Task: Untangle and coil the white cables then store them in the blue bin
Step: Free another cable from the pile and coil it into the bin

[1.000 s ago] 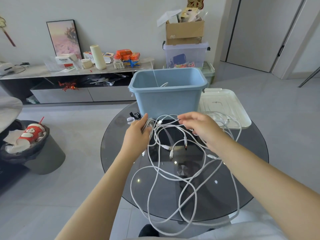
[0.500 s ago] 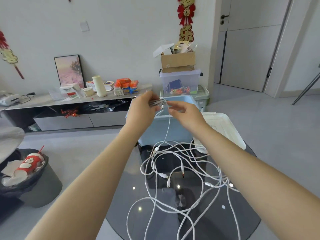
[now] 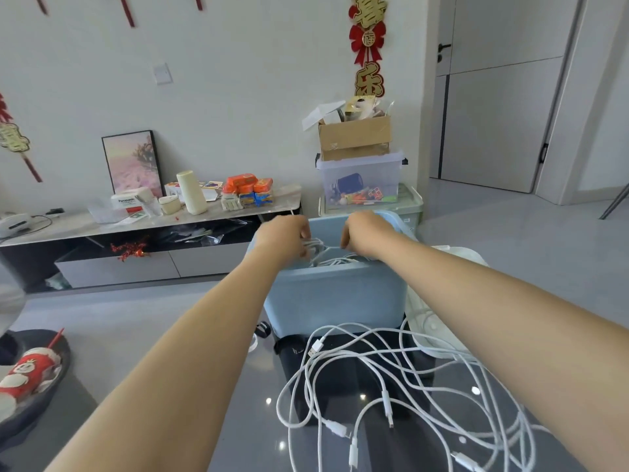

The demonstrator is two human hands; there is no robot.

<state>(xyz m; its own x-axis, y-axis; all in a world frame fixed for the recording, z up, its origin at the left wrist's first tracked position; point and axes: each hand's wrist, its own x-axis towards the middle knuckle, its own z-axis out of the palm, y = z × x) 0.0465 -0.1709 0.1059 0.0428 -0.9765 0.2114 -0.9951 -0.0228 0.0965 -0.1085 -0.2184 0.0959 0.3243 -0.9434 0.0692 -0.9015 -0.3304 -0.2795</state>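
Observation:
Both my hands reach over the open top of the blue bin, which stands on the round dark glass table. My left hand is closed around a coiled white cable, held just above the bin's inside. My right hand hovers at the coil's other side with fingers curled, its fingertips at the cable. More white cable lies inside the bin below them. A tangle of several white cables with USB plugs lies spread on the table in front of the bin.
The white bin lid lies on the table right of the bin. A bin with a red cup stands on the floor at left. Behind are a low cabinet with clutter and stacked storage boxes.
Both hands lifted the coiled cable off the table, raised it, then carried it forward and down over the bin's opening. The view tilted up.

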